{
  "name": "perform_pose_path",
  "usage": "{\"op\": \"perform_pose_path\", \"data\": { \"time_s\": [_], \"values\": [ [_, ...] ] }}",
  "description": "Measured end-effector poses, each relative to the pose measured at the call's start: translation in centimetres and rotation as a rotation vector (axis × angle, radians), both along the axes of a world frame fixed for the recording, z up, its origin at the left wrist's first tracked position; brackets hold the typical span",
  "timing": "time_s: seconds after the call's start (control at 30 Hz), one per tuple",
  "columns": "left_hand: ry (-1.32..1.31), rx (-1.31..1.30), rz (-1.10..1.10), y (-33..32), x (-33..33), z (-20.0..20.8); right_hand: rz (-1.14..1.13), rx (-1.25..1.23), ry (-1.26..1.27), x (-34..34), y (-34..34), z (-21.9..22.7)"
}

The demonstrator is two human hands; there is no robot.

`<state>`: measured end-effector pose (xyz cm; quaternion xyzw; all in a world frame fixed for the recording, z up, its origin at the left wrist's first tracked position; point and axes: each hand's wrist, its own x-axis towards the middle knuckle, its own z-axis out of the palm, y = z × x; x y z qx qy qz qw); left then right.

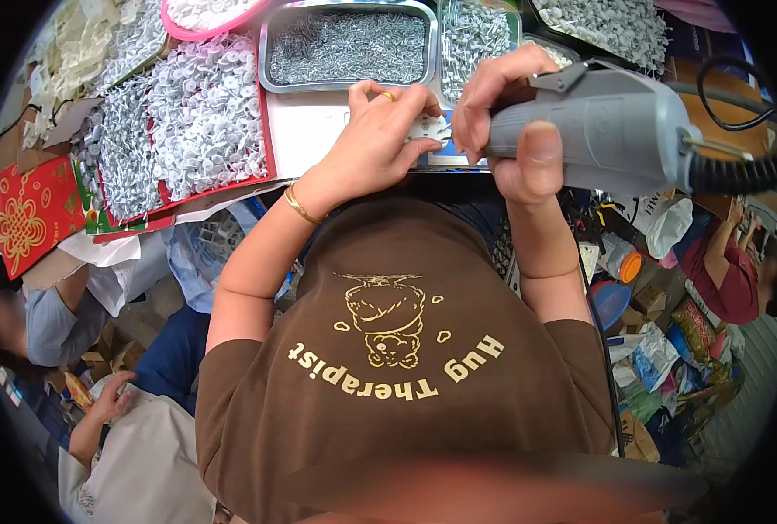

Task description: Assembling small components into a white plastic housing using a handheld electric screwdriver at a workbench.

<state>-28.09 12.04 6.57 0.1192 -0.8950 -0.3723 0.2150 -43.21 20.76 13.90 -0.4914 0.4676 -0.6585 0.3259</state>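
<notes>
My left hand [375,135] pinches a small white plastic piece with holes [425,129] at the table's near edge, thumb below and fingers above. My right hand [476,100] is wrapped round a grey electric screwdriver [602,131], which lies level and points left. Its tip is at the right end of the white piece; whether it sits on a screw is too small to tell. A black coiled cord [742,168] runs off the tool's back end to the right.
Beyond my hands stand a metal tray of small screws [346,86] and a clear container of larger metal parts [476,44]. A red-rimmed tray [266,131] holds white plastic parts at left. Co-workers [52,323] sit at left and right [725,266]. Bags and boxes clutter the floor.
</notes>
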Motion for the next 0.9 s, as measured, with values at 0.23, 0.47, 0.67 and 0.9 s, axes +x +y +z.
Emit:
{"op": "perform_pose_path", "data": {
  "time_s": [0.23,0.47,0.67,0.9],
  "values": [
    [-0.042,0.019,0.009,-0.1,-0.1,0.3,0.034,0.039,0.010,-0.4,0.0,-1.2],
    [-0.001,-0.033,-0.005,0.0,0.1,0.3,0.131,-0.091,-0.267,-0.1,-0.2,0.7],
    [0.032,-0.035,0.013,-0.6,0.4,0.7,0.069,-0.090,-0.234,-0.1,-0.5,1.5],
    [-0.011,-0.047,0.063,-0.7,0.8,0.1,0.064,0.018,-0.126,-1.0,-0.6,-0.7]
  ]
}}
